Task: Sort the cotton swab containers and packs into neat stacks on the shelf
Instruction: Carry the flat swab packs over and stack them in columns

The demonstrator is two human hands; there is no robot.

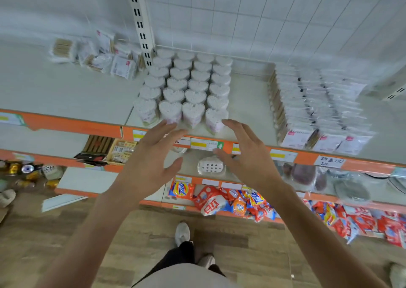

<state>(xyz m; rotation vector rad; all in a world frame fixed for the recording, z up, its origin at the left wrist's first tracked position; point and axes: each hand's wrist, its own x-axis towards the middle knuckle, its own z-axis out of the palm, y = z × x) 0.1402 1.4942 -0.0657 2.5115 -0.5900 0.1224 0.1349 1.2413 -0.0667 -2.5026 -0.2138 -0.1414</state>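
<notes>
Fingers (169, 126) of left hand (151, 162) spreading loose and straight, grasping nothing, tips hovering just in front of the heart-shaped swab containers (186, 87), near the front row's left-middle tub; contact hard to tell through blur. Fingers (230, 125) of right hand (250, 158) likewise released and fanned, holding nothing, tips reaching just beside the front-right tub of the same block. Both palms facing inward toward each other, framing the front of the container block, forearms stretching back toward the camera.

Heart-shaped swab containers standing upright in four tidy columns, running from the front edge back to the tiled wall (263, 24), sitting on the top shelf (66, 94). Leftmost front tub leaning slightly out of line.

Right of the containers, apart from them: flat swab packs (318, 103) lying in long overlapping rows, front ones showing red labels. Left-rear of the containers, past the slotted upright post (140, 24): loose swab packs (94, 54) lying in a jumbled pile near the wall.

Below the containers: orange shelf edge (77, 127) carrying price tags. Further below, a white soap dish (211, 167) sitting on a lower shelf, directly under the gap between the hands. Under that, detergent bags (230, 202) piling in red, orange and blue. Left of those, boxed goods (109, 149) and small tins (19, 169). Wood floor (66, 243) and shoes (182, 232) showing at the bottom.
</notes>
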